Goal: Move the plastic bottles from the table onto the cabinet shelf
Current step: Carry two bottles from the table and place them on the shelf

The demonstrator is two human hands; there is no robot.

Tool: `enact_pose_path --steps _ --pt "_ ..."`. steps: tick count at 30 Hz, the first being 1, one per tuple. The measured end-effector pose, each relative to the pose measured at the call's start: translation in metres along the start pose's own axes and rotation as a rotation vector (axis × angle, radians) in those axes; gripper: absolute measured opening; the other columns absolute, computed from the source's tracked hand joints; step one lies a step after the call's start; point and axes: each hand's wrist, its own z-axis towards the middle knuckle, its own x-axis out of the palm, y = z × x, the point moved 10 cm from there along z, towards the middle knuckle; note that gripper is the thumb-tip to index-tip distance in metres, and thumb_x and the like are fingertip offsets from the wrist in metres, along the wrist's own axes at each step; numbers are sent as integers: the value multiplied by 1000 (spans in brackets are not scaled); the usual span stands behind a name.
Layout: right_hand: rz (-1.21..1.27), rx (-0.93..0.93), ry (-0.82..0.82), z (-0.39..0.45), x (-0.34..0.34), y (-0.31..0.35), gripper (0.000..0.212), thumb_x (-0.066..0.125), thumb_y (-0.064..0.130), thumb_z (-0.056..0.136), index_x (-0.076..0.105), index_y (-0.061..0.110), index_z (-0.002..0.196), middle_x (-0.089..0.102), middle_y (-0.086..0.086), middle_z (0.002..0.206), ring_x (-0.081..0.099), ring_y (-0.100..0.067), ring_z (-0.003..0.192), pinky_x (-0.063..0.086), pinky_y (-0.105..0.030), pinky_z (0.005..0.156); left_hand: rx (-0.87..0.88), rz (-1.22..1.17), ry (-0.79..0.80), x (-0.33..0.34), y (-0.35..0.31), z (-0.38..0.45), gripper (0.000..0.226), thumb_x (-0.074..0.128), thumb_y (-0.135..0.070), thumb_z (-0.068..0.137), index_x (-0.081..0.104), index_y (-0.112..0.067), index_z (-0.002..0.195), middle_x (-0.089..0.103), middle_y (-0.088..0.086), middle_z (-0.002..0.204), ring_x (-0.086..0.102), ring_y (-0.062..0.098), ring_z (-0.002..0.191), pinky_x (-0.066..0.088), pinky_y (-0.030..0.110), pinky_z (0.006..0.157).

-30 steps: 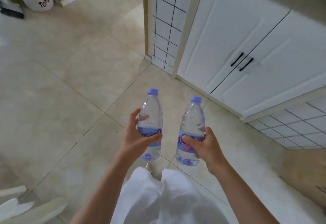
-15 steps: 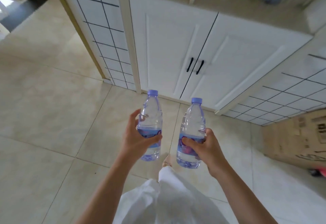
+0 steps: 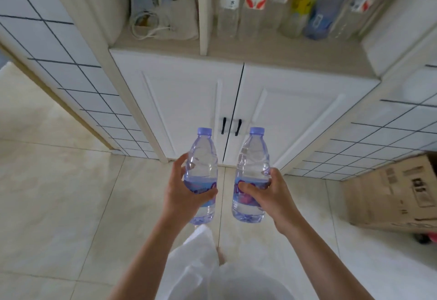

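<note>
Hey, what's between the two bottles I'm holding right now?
Nothing held: in the head view, the gap between left bottle and right bottle shows only cabinet doors and floor behind.

2 clear, glossy plastic bottles (image 3: 202, 169) (image 3: 251, 172) with smooth lilac plastic caps are seen, their printed labels shiny. The cabinet doors (image 3: 184, 101) look painted white, smooth and satin, with 2 matt black handles (image 3: 231, 126). The shelf (image 3: 272, 56) shows pale matt wood grain. Glossy tiles are noted on the floor (image 3: 59, 193), rough brown cardboard on the box (image 3: 390, 193), soft white cloth on the garment (image 3: 201, 276)
</note>
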Motion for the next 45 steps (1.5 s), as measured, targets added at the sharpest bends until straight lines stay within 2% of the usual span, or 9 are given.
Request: enact_pose_path --steps 6,11,14,18,22,28,33,41,45 --pt "-5 -39 -91 68 -14 50 55 88 32 58 53 27 100 67 7 95 67 -11 87 60 -34 75 64 -11 107 36 -42 90 96 92 -31 42 47 -44 125 66 -17 106 69 9 98 59 47 83" --pt "19 -96 -157 114 -30 98 56 88 30 58 54 24 103 67 10 94 65 -1 81 50 -17 61 137 5 184 64 -89 159 101 90 -34 41 43 -39 131 65 -16 115 66 13 107 57 47 87" --pt "69 -123 -183 139 -44 126 59 88 31 56 55 23 104 67 11 92 65 3 76 48 -12 56 217 17 207 83 -125 193 99 90 -31 45 46 -32 133 65 -16 117 64 9 109 56 37 90" --pt "98 -173 -223 168 -68 162 72 80 46 43 55 24 107 68 11 96 66 -3 86 52 -20 65 281 41 214 112 -163 228 85 90 -25 48 57 -28 126 70 -13 109 67 6 101 57 34 87" --pt "96 -261 -257 201 -101 195 65 80 45 45 60 26 104 72 12 94 68 1 84 51 -19 66 332 20 222 149 -198 258 85 91 -32 46 56 -32 124 71 -14 106 68 4 97 57 28 82" --pt "61 -433 -244 258 -154 244 63 85 31 58 59 5 109 71 -9 101 70 -20 92 58 -45 81 403 -30 139 206 -240 290 81 92 -42 51 53 -29 120 68 -16 103 66 1 95 54 25 78" --pt "43 -565 -245 289 -184 270 61 89 23 57 58 9 108 73 -3 95 71 -16 88 58 -36 75 403 -83 33 235 -253 311 92 94 -37 49 48 -37 129 67 -18 116 65 5 106 55 40 90" --pt "55 -660 -244 310 -185 265 68 90 12 57 50 19 112 69 16 94 68 -3 84 51 -13 65 385 -146 -127 244 -241 318 84 92 -35 49 48 -42 120 64 -25 112 64 -1 101 53 27 81" --pt "105 -643 -244 310 -176 252 70 91 17 59 49 15 115 66 8 103 66 -2 91 50 -12 70 393 -110 -134 241 -232 319 83 92 -37 52 45 -44 121 63 -25 114 64 0 102 53 26 79"
